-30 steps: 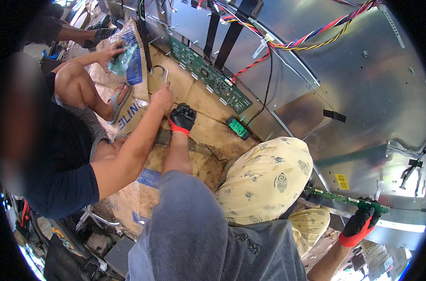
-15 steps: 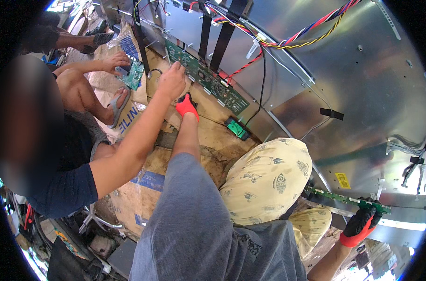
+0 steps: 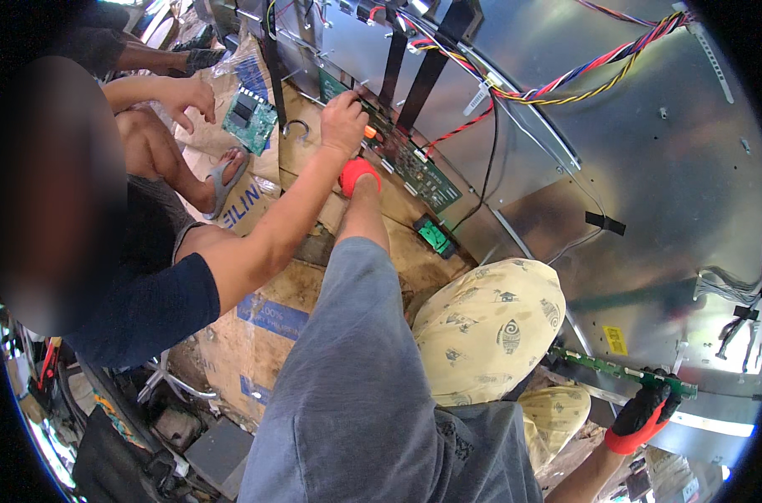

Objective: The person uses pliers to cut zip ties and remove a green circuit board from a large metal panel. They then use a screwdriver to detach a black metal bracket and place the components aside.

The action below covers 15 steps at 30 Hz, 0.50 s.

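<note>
One loose board lies on the cardboard, but a long board still sits against the metal panel near the left hand, whose grip I cannot tell, while the right hand pinches a strip board.

Brn cardbd w/ grn PCB, sm grn-blk pc
</note>
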Tool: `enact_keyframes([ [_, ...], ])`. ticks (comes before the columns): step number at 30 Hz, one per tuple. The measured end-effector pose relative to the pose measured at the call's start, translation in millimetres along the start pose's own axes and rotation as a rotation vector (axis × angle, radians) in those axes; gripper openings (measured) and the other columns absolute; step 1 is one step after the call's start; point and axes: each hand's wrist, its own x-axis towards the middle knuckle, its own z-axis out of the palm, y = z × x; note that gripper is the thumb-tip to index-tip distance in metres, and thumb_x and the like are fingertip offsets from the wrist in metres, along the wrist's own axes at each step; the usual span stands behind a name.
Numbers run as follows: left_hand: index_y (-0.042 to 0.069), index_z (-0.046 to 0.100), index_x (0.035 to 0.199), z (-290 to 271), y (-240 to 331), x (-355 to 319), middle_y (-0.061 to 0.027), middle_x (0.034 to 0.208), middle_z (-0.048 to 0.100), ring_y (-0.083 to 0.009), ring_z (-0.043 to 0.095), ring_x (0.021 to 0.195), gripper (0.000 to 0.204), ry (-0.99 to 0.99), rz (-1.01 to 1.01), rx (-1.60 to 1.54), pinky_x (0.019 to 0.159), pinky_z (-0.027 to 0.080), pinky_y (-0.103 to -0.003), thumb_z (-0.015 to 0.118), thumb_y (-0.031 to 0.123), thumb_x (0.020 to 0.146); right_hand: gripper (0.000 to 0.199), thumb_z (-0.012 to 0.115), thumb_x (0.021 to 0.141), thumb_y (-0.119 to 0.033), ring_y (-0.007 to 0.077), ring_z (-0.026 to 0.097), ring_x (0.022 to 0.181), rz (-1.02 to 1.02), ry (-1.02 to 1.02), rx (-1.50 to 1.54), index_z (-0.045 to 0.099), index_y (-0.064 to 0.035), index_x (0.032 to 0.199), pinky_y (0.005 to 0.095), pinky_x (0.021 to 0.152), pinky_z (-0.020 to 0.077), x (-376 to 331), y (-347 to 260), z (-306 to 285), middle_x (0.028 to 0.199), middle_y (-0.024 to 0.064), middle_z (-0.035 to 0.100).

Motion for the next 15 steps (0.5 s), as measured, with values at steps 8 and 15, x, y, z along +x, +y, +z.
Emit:
enact_keyframes([
  [8, 0.004, 0.066, 0.096, 3, -33, -33, -0.0135, 0.095, 0.067, -0.0275, 0.064, 0.084, 0.027, -0.212, -0.174, 0.152, 0.073, 0.051, -0.039, 0.061, 0.027, 0.082, 0.032, 0.057, 0.095, -0.023, 0.0192, 0.056, 0.094, 0.013, 0.046, -0.036, 0.053, -0.0025, 0.119, 0.0331, 0.084, 0.0439, -4, 13, -16, 0.108, 0.0089, 0.059],
  [15, 0.005, 0.065, 0.101, 5, -94, -102, -0.0148, 0.092, 0.066, -0.0256, 0.062, 0.079, 0.028, -0.461, -0.617, -0.521, 0.074, 0.051, -0.038, 0.058, 0.026, 0.083, 0.036, 0.057, 0.095, -0.027, 0.0194, 0.054, 0.096, 0.083, 0.001, -0.017, 0.052, -0.0021, 0.12, 0.0339, 0.084, 0.044, 2, 32, -44, 0.107, 0.0079, 0.057],
])
